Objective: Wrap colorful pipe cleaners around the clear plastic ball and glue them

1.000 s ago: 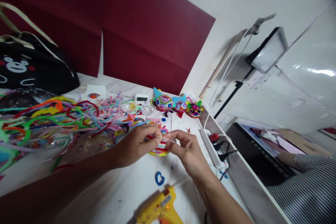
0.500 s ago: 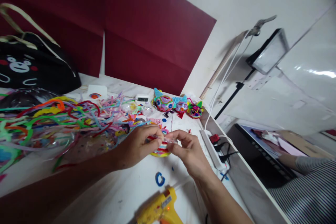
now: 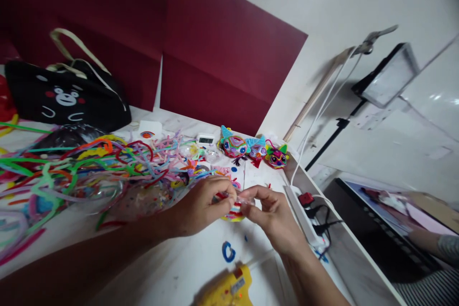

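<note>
Between my two hands is a small round craft piece (image 3: 234,214) with red, white and blue stripes and a yellow edge, partly clear plastic on top. My left hand (image 3: 208,203) pinches it from the left, thumb and fingertips together. From the right, thumb and fingers of my right hand (image 3: 270,215) close on the other side. Fingers hide much of it. Below my hands lies a curled blue pipe cleaner (image 3: 228,252). Nearer to me is a yellow hot glue gun (image 3: 231,289), cut off by the lower edge.
Tangled pipe cleaners (image 3: 82,162) cover the left side. Behind stand a black bag (image 3: 71,98), a small digital clock (image 3: 205,140) and finished fuzzy animal heads (image 3: 234,146). A power strip (image 3: 304,217) with plugs runs along the right edge. A co-worker's sleeve (image 3: 448,248) shows far right.
The whole view has shifted, so the scene sits further right and slightly lower. Both hands keep their pinch on the striped piece, with little change in finger position.
</note>
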Action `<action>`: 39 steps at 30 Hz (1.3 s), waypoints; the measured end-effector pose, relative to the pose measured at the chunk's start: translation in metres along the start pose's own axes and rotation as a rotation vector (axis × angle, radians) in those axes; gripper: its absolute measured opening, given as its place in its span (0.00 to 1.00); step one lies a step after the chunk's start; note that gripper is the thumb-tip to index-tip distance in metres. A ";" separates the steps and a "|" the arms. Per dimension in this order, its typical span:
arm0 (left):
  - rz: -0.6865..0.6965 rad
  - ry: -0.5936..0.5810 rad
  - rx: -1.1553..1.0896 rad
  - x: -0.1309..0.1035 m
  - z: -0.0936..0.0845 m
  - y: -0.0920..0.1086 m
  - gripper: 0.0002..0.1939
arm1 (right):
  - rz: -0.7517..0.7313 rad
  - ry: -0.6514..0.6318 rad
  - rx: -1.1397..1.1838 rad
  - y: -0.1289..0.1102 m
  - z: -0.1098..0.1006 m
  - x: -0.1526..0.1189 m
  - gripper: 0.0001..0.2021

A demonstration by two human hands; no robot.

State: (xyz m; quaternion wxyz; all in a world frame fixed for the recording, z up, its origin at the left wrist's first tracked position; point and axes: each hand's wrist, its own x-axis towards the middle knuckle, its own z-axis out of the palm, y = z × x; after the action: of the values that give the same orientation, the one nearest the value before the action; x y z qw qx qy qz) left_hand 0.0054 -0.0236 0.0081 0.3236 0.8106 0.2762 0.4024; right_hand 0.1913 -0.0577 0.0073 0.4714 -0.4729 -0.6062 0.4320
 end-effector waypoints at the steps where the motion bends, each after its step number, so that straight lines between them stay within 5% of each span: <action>1: 0.003 0.002 0.005 0.000 0.000 0.000 0.07 | 0.004 0.001 0.007 0.002 0.000 0.000 0.06; 10: 0.046 0.024 0.044 -0.002 0.001 0.001 0.06 | -0.051 0.080 -0.007 0.003 0.008 -0.001 0.04; 14: -0.013 -0.011 -0.018 0.000 -0.001 -0.001 0.06 | 0.004 0.011 0.007 0.000 0.003 0.001 0.06; 20: -0.256 -0.013 -0.329 0.004 -0.004 -0.006 0.09 | 0.017 -0.122 0.118 -0.002 -0.015 0.007 0.17; 26: -0.460 0.064 -0.801 0.010 -0.007 -0.010 0.08 | -0.024 -0.254 0.214 -0.002 -0.033 0.014 0.17; 35: -0.441 0.028 -0.952 0.012 -0.003 -0.028 0.12 | 0.078 -0.250 0.437 -0.001 -0.029 0.016 0.15; 39: -0.404 0.013 -0.909 0.012 0.000 -0.035 0.19 | 0.113 -0.132 0.604 -0.004 -0.023 0.019 0.16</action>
State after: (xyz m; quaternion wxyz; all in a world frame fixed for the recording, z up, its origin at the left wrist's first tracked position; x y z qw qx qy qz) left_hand 0.0051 0.0072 -0.0119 0.7140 0.5153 0.2266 0.4163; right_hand 0.2115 -0.0374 0.0181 0.5255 -0.3151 -0.4527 0.6477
